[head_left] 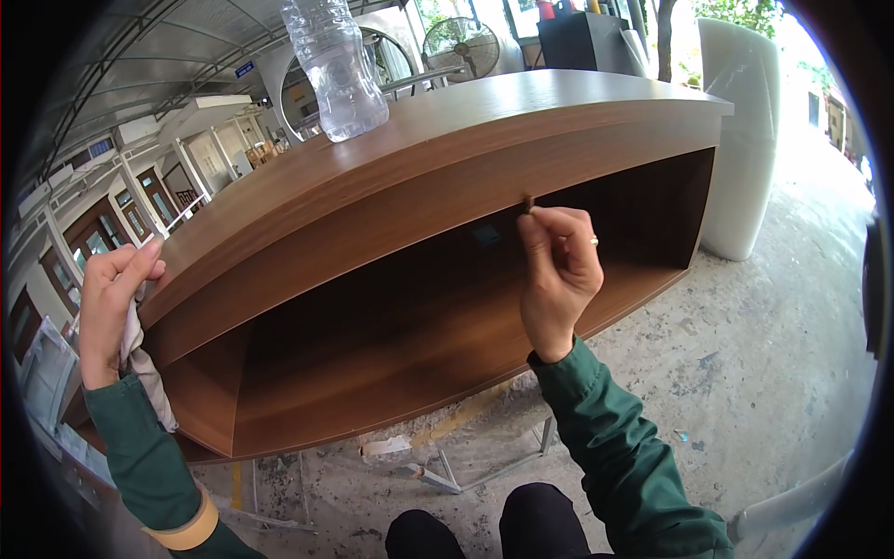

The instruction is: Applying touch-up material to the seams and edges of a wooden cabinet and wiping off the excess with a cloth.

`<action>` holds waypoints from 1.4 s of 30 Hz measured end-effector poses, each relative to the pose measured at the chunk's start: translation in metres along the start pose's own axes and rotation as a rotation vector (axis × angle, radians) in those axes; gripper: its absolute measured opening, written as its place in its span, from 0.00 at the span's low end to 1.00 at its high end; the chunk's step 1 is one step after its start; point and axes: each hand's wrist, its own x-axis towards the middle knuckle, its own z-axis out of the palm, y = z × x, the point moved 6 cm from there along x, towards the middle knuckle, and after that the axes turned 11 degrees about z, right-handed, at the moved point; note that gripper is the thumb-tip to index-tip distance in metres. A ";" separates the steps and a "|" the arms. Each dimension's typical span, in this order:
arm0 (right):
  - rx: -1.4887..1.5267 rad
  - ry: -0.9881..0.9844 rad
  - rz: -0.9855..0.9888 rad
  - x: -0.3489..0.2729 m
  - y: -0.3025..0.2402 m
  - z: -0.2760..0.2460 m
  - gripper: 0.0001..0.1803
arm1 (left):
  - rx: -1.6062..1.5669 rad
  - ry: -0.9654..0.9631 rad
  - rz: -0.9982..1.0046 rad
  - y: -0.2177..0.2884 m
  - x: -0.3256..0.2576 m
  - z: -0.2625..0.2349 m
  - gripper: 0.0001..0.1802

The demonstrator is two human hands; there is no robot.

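A long dark-brown wooden cabinet [419, 177] with an open front stands before me. Beside its left end is my left hand [114, 303], fingers curled closed round a pale cloth [144, 368] that hangs below the palm. A small white tip shows at its fingertips. My right hand [563, 275] is raised in front of the cabinet's upper front edge. Its thumb and forefinger pinch a small brown piece [528, 201], too small to name. Whether that piece touches the edge, I cannot tell. On the cabinet top stands a clear plastic bottle [340, 79].
A roll of tan tape [189, 524] circles my left forearm. Metal trestle legs [447, 477] show under the cabinet. A tall white wrapped roll [740, 140] stands at its right end on the concrete floor [745, 373]. Behind are a fan [461, 47] and a black box [582, 42].
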 end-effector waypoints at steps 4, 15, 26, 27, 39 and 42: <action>-0.079 -0.096 -0.046 -0.017 -0.013 0.020 0.09 | 0.005 0.002 0.010 0.004 0.000 0.001 0.24; 0.049 -0.002 0.060 -0.009 0.000 0.010 0.07 | -0.004 0.007 0.004 0.007 0.001 0.004 0.25; -0.041 -0.122 -0.037 -0.042 -0.028 0.044 0.09 | -0.035 0.006 -0.014 0.011 -0.001 0.007 0.26; -0.002 -0.084 0.007 -0.040 -0.026 0.040 0.08 | -0.042 -0.004 -0.010 0.009 -0.001 0.006 0.26; -0.043 -0.174 -0.033 -0.062 -0.030 0.068 0.07 | -0.031 -0.018 -0.029 0.015 0.002 0.007 0.27; -0.025 -0.221 -0.039 -0.069 -0.034 0.072 0.07 | -0.025 -0.059 -0.080 0.015 0.001 0.009 0.26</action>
